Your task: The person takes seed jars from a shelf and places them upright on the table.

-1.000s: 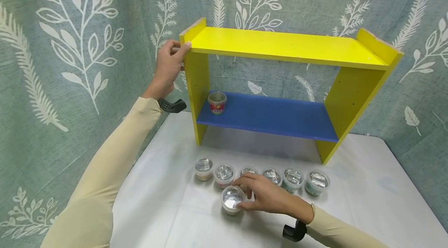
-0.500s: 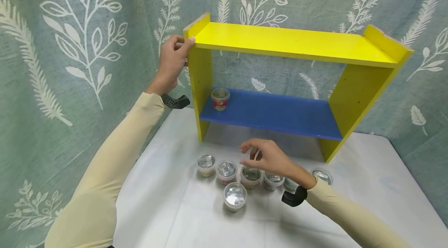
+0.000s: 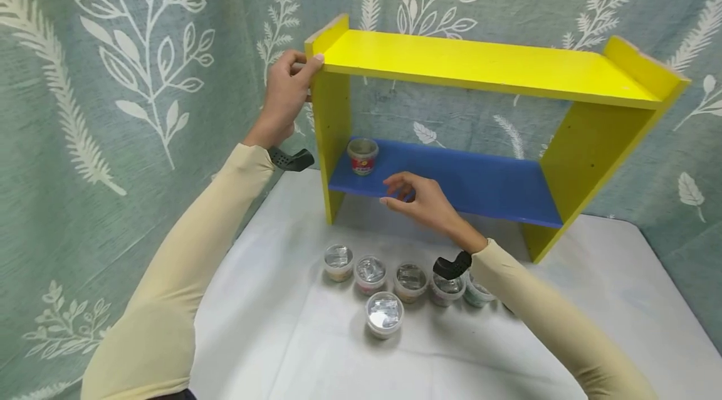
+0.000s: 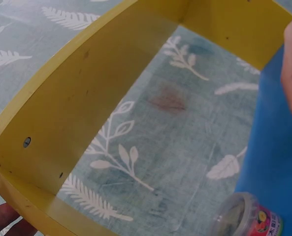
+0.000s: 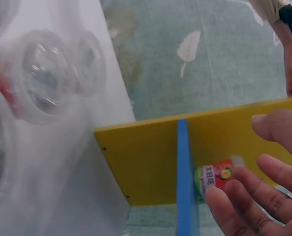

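My left hand (image 3: 284, 96) grips the top left corner of a yellow shelf unit (image 3: 485, 64), thumb on its front edge and fingers behind the side panel. On the unit's blue board (image 3: 479, 177) stands a small plastic tub (image 3: 363, 160) with a red label, at the left end. My right hand (image 3: 424, 200) hovers in front of that board, right of the tub, fingers loosely bent and holding nothing. In the right wrist view, the fingertips (image 5: 217, 199) partly overlap the labelled tub (image 5: 214, 176); contact does not show.
On the white table (image 3: 271, 325), several clear-lidded tubs stand in a row before the unit, among them a pink one (image 3: 370, 274). One tub (image 3: 385, 314) sits nearer than the row. My right forearm hides part of the row's right end. A patterned green curtain (image 3: 237, 24) hangs behind.
My right hand has let go of the nearer tub and risen, away from the table, up to the blue board. My left hand keeps its grip on the unit's corner.
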Available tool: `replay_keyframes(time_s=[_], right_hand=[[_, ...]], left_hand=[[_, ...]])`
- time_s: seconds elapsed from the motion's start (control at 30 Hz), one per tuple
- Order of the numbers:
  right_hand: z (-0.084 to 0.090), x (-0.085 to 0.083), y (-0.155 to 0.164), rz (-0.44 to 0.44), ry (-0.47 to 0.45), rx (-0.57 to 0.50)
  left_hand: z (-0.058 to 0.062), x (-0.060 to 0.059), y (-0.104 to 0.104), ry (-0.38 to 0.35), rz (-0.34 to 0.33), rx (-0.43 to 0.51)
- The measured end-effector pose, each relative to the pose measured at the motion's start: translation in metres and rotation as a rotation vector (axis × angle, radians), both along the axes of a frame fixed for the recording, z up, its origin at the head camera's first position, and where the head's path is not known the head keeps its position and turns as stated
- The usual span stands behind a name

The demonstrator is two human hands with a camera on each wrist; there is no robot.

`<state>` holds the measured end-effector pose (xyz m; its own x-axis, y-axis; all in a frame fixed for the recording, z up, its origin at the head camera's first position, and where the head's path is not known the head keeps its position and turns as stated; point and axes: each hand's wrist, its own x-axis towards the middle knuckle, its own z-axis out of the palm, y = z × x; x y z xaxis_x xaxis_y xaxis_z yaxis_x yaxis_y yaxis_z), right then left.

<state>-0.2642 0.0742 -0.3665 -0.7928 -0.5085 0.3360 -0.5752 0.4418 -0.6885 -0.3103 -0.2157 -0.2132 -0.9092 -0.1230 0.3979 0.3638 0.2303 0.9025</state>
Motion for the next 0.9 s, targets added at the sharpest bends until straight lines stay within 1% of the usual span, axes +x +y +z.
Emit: replay_keyframes(time_s=[0.17,0.33,0.5,0.63,0.8,0.9], right_hand=[[0.006,-0.017,-0.011,-0.036,-0.007,0.003],[0.011,-0.035,-0.02,-0.053,-0.028,-0.02],[0.012,-0.05,-0.027,-0.107,-0.093,-0.018],[0.014,-0.06,-0.035,-0.15,-0.149,0.009],[0.017,-0.073,-0.044,-0.139,-0.197,0.077],[0.018,-0.079,-0.048,-0.127,-0.232,0.068]], left_hand=[[0.002,-0.001,0.0,-0.002,0.001,-0.007],[0.004,0.0,0.0,0.011,0.004,-0.013],[0.002,0.001,0.001,0.027,0.003,-0.02],[0.0,0.002,0.0,0.028,0.009,-0.026],[-0.001,0.002,0.0,0.026,0.01,-0.028],[0.0,0.002,0.001,0.025,0.011,-0.031]])
